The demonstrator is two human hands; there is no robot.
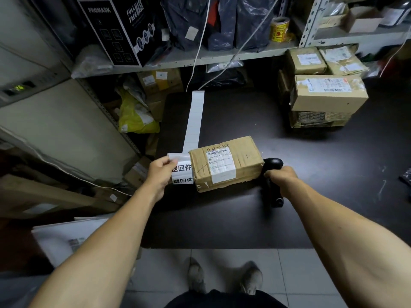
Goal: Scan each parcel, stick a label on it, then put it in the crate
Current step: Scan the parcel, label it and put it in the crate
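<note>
parcel (225,163): brown taped box lying flat on the dark table (311,196), pretty much in the middle of it. White shipping slip with a barcode on top, plus some handwritten numbers along its far edge.
left hand (160,173): just left of the parcel, fingers and thumb pinching the near end of the label strip (193,121). The held end has black printed characters on it, two rows, and it sits right up against the parcel's left end.
label strip: long white ribbon running away from the parcel's left end toward the back of the table, blank along the far stretch.
right hand (280,176): just right of the parcel, fingers wrapped tight round the handle of the scanner (273,182).
scanner: black, its head right at the parcel's right end. Can't tell if it actually touches the box.
stack of boxes (322,94): well behind the parcel and to its right, cardboard, labels facing up.
shelf (178,58): beyond the parcel, past the table's back edge, loaded with dark bags and a black mask box (120,30).
yellow bag (135,114): behind the parcel and left, off the table's edge.
crate: can't make one out for sure.
</note>
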